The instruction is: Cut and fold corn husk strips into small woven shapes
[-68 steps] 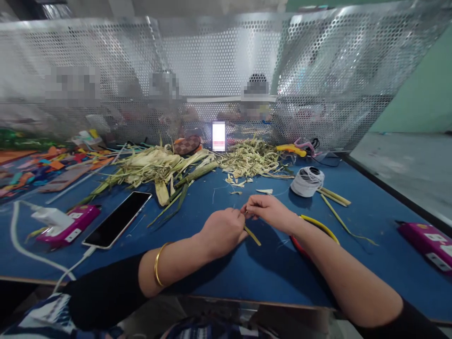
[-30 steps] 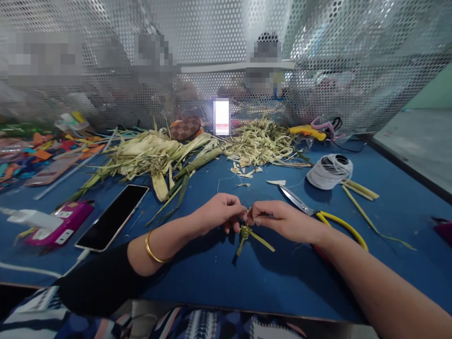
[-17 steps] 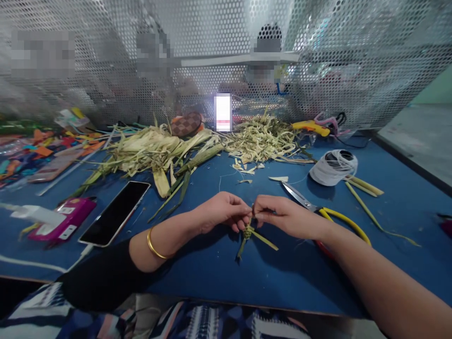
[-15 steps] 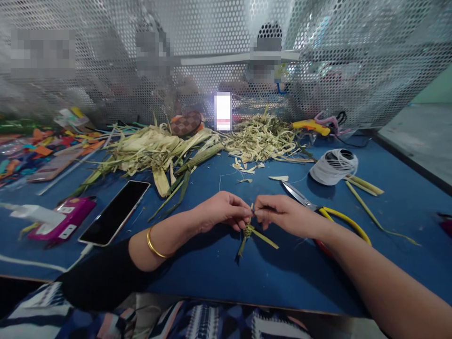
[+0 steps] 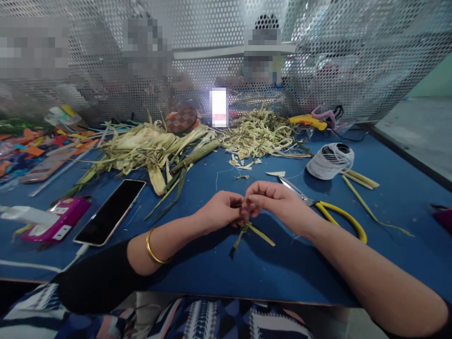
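Green and knotted, the strip [image 5: 246, 226] hangs over the table [image 5: 197, 268], its upper end pinched by the left hand [image 5: 223, 210], while the right hand [image 5: 277, 200] curls against it, whether gripping too cannot be told, with scissors [image 5: 310, 202] beside the right wrist and the spool [image 5: 326, 163] beyond.

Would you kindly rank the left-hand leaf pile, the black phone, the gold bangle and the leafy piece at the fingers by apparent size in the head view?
1. Leaf pile, clearly largest
2. Black phone
3. Not ranked: gold bangle and leafy piece; the piece is partly hidden, so their order is unsure.
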Demonstrator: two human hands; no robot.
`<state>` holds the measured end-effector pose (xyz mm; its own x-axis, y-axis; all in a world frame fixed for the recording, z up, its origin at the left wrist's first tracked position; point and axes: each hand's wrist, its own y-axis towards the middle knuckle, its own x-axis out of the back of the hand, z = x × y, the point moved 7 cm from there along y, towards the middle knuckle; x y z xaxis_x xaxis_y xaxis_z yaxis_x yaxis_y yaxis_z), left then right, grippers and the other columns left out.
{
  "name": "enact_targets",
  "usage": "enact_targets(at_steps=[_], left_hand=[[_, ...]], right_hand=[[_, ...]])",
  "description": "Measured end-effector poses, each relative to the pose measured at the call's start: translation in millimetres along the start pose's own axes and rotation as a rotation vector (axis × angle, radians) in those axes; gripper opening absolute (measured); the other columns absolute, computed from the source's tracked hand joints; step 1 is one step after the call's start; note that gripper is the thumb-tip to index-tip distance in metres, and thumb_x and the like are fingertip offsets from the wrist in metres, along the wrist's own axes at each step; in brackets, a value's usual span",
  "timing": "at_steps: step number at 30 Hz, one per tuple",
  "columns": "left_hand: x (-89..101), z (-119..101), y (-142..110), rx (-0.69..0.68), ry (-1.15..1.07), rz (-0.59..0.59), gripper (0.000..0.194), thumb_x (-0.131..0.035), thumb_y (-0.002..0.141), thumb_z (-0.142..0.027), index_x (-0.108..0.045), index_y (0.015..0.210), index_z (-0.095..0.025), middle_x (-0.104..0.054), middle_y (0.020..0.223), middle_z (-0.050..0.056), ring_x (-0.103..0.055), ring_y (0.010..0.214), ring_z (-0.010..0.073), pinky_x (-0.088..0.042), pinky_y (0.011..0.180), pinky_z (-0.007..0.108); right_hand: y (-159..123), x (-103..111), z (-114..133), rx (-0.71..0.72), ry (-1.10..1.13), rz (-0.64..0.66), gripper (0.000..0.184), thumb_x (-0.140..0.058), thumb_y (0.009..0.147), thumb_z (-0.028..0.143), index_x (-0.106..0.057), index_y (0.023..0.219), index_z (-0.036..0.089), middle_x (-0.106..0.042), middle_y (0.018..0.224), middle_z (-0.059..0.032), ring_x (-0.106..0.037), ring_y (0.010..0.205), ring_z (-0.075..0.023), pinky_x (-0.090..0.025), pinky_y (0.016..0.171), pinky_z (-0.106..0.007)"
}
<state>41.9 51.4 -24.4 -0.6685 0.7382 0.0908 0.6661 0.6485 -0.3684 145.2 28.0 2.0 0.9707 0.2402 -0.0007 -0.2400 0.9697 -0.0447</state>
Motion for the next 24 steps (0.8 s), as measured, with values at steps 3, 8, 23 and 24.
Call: enact_targets(at_steps=[3, 8, 23, 24], left_hand=[[0.8, -1.2, -1.5, 0.014, 0.01, 0.004, 0.012, -0.065, 0.072, -0.025, -0.061, 0.073, -0.014, -0.06, 0.063, -0.002, -0.056, 0.055, 0.0079, -0.043, 0.052, 0.019], [2.4, -1.2, -0.9, -0.003, 0.013, 0.033, 0.012, -0.062, 0.077, -0.024, -0.059, 0.075, -0.013, -0.063, 0.068, 0.001, -0.056, 0.055, 0.0072, -0.043, 0.049, 0.017], [3.9, 1.2, 0.7, -0.02, -0.042, 0.02, 0.01, -0.062, 0.08, -0.021, -0.057, 0.076, -0.014, -0.065, 0.067, 0.001, -0.058, 0.053, 0.0066, -0.043, 0.046, 0.015], [4.1, 1.3, 0.8, -0.02, -0.046, 0.018, 0.01, -0.062, 0.079, -0.022, -0.057, 0.076, -0.014, -0.065, 0.067, 0.001, -0.058, 0.053, 0.0066, -0.043, 0.046, 0.015]], right_hand=[[3.2, 15.1, 0.9, 0.045, -0.098, -0.081, 0.021, -0.059, 0.079, 0.025, -0.059, 0.1, 0.019, -0.066, 0.095, -0.0041, -0.064, 0.079, -0.0143, -0.051, 0.074, -0.031], [3.7, 13.1, -10.6, -0.028, -0.459, 0.136, 0.015, -0.06, 0.075, 0.019, -0.065, 0.089, 0.017, -0.066, 0.085, -0.0026, -0.061, 0.079, -0.0162, -0.047, 0.074, -0.031], [3.4, 14.3, -2.2, 0.099, -0.695, -0.024, 0.01, -0.065, 0.071, 0.012, -0.064, 0.078, 0.019, -0.055, 0.078, 0.0012, -0.052, 0.067, -0.011, -0.039, 0.062, -0.024], [3.2, 14.9, -0.5, 0.115, -0.697, -0.042, 0.011, -0.065, 0.071, 0.011, -0.064, 0.079, 0.019, -0.054, 0.08, 0.001, -0.052, 0.067, -0.0107, -0.039, 0.061, -0.024]])
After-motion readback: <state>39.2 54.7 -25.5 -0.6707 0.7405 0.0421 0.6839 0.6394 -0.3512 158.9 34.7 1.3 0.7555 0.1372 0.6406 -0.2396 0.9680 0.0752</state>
